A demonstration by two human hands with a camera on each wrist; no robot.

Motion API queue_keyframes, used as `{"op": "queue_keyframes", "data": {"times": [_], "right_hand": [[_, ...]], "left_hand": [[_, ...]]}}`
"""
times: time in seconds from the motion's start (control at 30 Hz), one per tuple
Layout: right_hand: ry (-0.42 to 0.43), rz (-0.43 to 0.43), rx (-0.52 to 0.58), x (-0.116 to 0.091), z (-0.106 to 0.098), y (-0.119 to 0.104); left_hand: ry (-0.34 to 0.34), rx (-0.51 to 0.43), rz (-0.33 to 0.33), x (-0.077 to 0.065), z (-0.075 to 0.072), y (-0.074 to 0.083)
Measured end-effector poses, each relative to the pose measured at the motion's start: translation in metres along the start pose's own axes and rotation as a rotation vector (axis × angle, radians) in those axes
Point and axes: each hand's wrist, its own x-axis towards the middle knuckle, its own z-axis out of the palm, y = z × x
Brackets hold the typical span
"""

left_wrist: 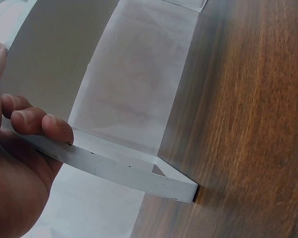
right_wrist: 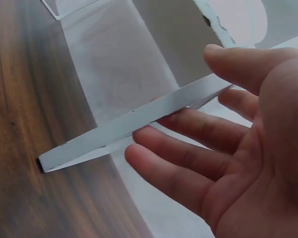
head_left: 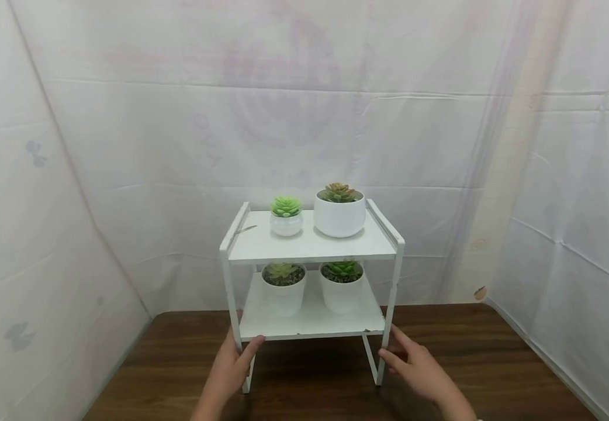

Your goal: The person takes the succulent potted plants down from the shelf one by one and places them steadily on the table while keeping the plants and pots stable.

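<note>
A white two-tier shelf rack (head_left: 312, 250) stands on the wooden table. My left hand (head_left: 227, 365) grips its front left leg, fingers curled round the metal and thumb by the lower board's edge. At the front right leg (right_wrist: 139, 115), my right hand (head_left: 421, 369) holds with the thumb on one side and loosely extended fingers on the other. On the top board sit a small bright-green succulent (head_left: 286, 206) in a white pot and a reddish-green succulent (head_left: 339, 192) in a larger white bowl. Two potted succulents, a left one (head_left: 284, 292) and a right one (head_left: 342, 289), occupy the lower board.
The dark brown table (head_left: 178, 345) extends to both sides of the rack. Pale sheeting (head_left: 125, 134) hangs behind it and at the left and right. The rack's feet (left_wrist: 193, 192) are near the table surface.
</note>
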Motion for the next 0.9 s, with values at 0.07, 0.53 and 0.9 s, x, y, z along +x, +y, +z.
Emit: {"op": "queue_keyframes", "data": {"times": [0.07, 0.53, 0.9], "right_hand": [[-0.014, -0.016, -0.031, -0.002, -0.002, -0.003], [0.047, -0.054, -0.235, -0.014, -0.016, -0.025], [0.094, -0.078, -0.245, -0.022, -0.022, -0.044]], "left_hand": [[0.001, 0.001, -0.005, 0.000, 0.000, 0.000], [-0.003, -0.003, -0.001, 0.000, 0.000, -0.001], [0.004, 0.010, -0.001, -0.001, 0.000, 0.000]]}}
